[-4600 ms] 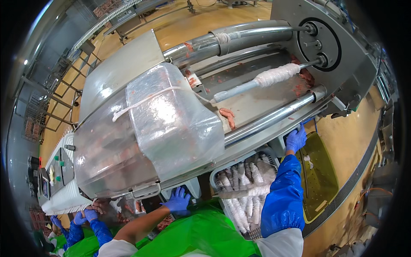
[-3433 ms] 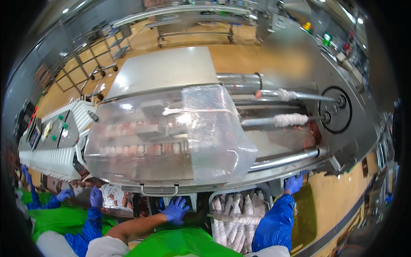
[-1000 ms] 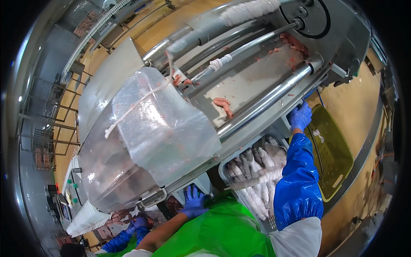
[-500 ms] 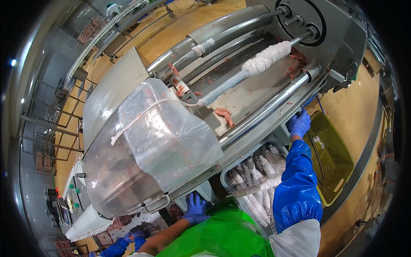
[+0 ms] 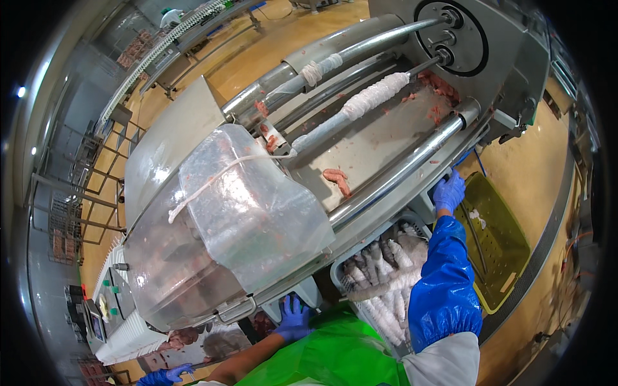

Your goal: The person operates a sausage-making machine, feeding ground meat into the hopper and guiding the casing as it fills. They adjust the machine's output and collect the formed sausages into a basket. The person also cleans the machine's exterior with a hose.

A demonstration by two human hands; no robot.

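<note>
Beside right hand point(image 5: 449, 192), machine rail point(image 5: 399, 174) runs diagonally, lower-left to upper-right.

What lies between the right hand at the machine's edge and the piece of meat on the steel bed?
The thick steel roller runs across the machine between them. The right hand rests below it at the machine's front edge, while the meat piece lies on the bed above it. Nothing else visible stands in the way.

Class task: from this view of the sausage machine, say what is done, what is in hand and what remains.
Done: a grey tray below the machine holds pale casing bundles. In hand: the right hand touches the machine's front edge, the left hand rests under the clear cover. Left: casing sits on the tube, and two links lie on the bed.
</note>
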